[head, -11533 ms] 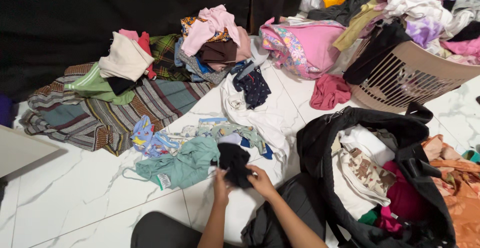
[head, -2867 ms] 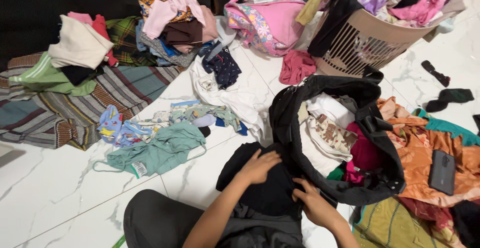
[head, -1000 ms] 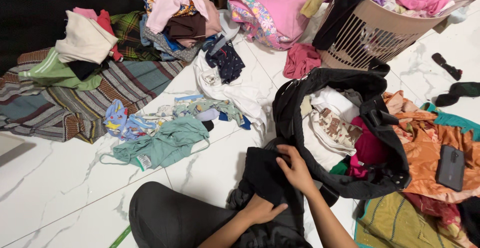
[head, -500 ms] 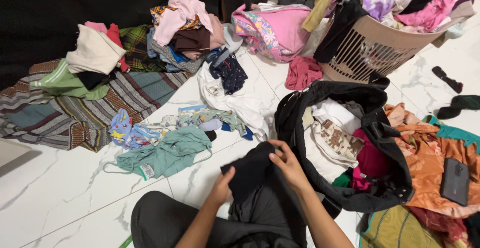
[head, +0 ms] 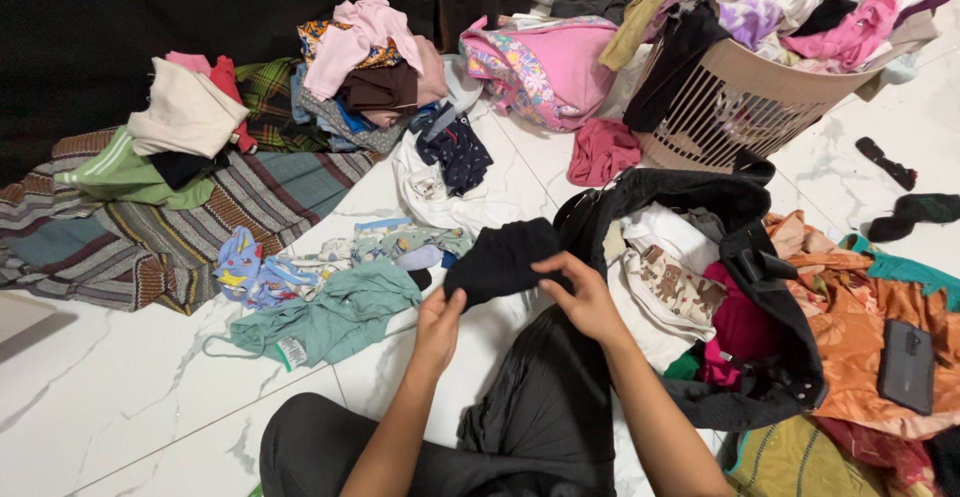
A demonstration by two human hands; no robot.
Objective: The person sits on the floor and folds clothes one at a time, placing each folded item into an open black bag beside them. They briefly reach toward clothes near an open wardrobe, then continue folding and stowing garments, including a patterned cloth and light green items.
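I sit on a white marble-patterned floor (head: 130, 397). A folded black garment (head: 500, 257) is lifted above the floor between both hands. My left hand (head: 437, 323) pinches its lower left edge. My right hand (head: 582, 292) grips its right side. Below it a dark grey cloth (head: 545, 407) lies over my lap. A teal garment (head: 330, 312) and small printed children's clothes (head: 290, 262) lie just left of my hands.
A black bag (head: 790, 377) full of clothes stands at my right. A beige laundry basket (head: 740, 107) overflows at the back right. Folded piles (head: 190, 112) rest on a striped cloth (head: 150, 237) at the left. A dark phone (head: 908, 365) lies on orange fabric (head: 850, 307).
Both hands have raised the black garment off my lap and carried it forward and up. Earlier I was pressing and folding it on my lap.
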